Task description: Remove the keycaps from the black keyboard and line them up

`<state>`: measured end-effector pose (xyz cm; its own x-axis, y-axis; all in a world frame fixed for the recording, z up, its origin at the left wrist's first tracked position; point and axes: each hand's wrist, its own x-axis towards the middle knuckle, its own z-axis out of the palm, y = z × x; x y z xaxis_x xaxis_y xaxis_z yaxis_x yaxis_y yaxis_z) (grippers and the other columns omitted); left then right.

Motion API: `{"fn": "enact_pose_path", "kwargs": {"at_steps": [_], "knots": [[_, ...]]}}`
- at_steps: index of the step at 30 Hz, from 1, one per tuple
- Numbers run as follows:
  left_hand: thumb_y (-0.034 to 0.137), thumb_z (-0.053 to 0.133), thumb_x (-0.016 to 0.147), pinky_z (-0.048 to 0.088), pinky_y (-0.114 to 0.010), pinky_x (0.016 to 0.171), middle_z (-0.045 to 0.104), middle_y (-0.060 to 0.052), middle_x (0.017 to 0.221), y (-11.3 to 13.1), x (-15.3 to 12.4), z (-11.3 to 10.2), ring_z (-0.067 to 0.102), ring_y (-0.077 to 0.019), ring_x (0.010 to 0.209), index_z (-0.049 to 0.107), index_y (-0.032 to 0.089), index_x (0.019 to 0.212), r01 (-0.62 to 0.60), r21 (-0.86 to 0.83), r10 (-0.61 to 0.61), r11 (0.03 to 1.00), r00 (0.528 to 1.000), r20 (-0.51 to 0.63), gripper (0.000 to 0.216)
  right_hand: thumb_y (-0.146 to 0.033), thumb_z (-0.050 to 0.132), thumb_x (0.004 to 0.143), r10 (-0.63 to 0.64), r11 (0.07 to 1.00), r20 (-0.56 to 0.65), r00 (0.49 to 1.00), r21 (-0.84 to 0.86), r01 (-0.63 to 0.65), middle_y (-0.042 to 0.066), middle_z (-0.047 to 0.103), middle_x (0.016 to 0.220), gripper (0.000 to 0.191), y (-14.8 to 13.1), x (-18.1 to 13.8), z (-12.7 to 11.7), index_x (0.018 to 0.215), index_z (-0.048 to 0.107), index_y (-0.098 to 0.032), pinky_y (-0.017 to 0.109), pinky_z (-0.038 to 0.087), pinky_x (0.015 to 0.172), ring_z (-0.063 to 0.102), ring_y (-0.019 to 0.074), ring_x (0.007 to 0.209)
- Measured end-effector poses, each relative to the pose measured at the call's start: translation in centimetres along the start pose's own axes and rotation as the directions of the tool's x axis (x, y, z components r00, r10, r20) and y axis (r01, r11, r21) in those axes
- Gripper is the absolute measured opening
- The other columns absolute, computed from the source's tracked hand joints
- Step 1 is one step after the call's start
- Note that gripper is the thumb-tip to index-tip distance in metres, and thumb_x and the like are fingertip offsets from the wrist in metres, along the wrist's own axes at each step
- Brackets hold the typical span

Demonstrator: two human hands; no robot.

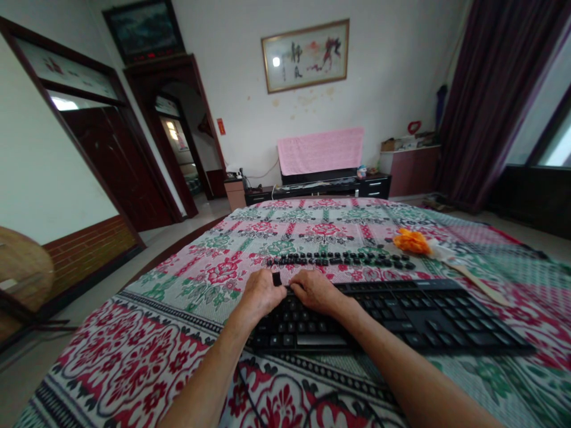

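A black keyboard (pixel 428 318) lies on a flowered cloth (pixel 187 285) over the table. My left hand (pixel 260 292) rests curled at the keyboard's top left corner and pinches a small black keycap (pixel 276 278) that stands just above the fingers. My right hand (pixel 314 290) is beside it, fingers bent down onto the top row of keys; what they grip is hidden. Behind the keyboard, several loose black keycaps (pixel 339 259) are laid out in rows on the cloth.
An orange cloth (pixel 411 241) and a wooden-handled brush (pixel 477 284) lie at the right, behind the keyboard. Beyond the table stand a low TV cabinet (pixel 319 185) under a pink cover, doorways at the left and a dark curtain (pixel 491 101) at the right.
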<state>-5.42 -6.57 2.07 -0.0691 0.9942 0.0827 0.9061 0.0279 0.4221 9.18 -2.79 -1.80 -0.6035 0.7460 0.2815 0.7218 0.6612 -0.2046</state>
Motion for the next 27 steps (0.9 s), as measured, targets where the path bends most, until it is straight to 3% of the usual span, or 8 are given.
{"fn": "enact_pose_path", "kwargs": {"at_steps": [4, 8, 13, 21, 27], "knots": [[0.021, 0.052, 0.064, 0.042, -0.025, 0.068, 0.066, -0.009, 0.076, 0.5, -0.3, 0.1, 0.06, -0.021, 0.08, 0.064, 0.015, 0.083, -0.04, 0.164, 0.048, 0.986, 0.998, -0.044, 0.024, -0.023, 0.036, 0.082, 0.017, 1.0, -0.007, 1.0, -0.007, -0.017, 0.008, 0.064, 0.075, 0.03, -0.1, 0.0, -0.1, 0.073, 0.064, -0.014, 0.023, 0.033, 0.062, 0.056, 0.015, 0.07], [0.016, 0.05, 0.064, 0.042, -0.025, 0.069, 0.065, -0.007, 0.081, 0.4, -0.2, 0.4, 0.06, -0.02, 0.081, 0.061, 0.017, 0.09, -0.071, 0.16, 0.077, 0.985, 0.997, -0.026, 0.028, -0.023, 0.036, 0.082, 0.018, 1.0, -0.001, 1.0, -0.009, -0.018, 0.008, 0.064, 0.074, 0.03, -0.1, -0.1, -0.2, 0.074, 0.064, -0.014, 0.023, 0.033, 0.061, 0.056, 0.0147, 0.07], [0.012, 0.051, 0.061, 0.041, -0.024, 0.07, 0.064, -0.005, 0.078, 0.6, -0.5, 0.6, 0.059, -0.0188, 0.08, 0.06, 0.019, 0.085, -0.094, 0.15, 0.108, 0.984, 0.99, -0.086, 0.027, -0.023, 0.036, 0.081, 0.014, 1.0, -0.007, 1.0, 0.001, -0.014, 0.008, 0.064, 0.074, 0.029, 0.0, -0.1, -0.1, 0.073, 0.063, -0.014, 0.022, 0.032, 0.06, 0.055, 0.014, 0.068], [0.008, 0.052, 0.056, 0.04, -0.02, 0.052, 0.059, 0.001, 0.055, -1.2, 0.7, 1.4, 0.059, -0.0146, 0.058, 0.058, 0.019, 0.075, -0.017, -0.173, 0.001, 0.985, 0.996, -0.094, 0.023, -0.022, 0.036, 0.082, 0.01, 1.0, 0.009, 1.0, 0.001, -0.01, 0.008, 0.064, 0.076, 0.03, 0.0, -0.1, -0.1, 0.073, 0.063, -0.014, 0.023, 0.034, 0.062, 0.057, 0.015, 0.071], [0.01, 0.052, 0.055, 0.035, -0.016, 0.037, 0.051, 0.004, 0.042, -1.4, 0.8, 1.6, 0.054, -0.0122, 0.041, 0.054, 0.017, 0.082, 0.168, -0.409, -0.165, 0.897, 0.985, 0.045, 0.027, -0.023, 0.035, 0.083, 0.02, 1.0, 0.016, 1.0, 0.01, -0.02, 0.008, 0.064, 0.075, 0.031, -0.1, -0.1, -0.2, 0.073, 0.063, -0.014, 0.023, 0.034, 0.06, 0.057, 0.0148, 0.069]]}}
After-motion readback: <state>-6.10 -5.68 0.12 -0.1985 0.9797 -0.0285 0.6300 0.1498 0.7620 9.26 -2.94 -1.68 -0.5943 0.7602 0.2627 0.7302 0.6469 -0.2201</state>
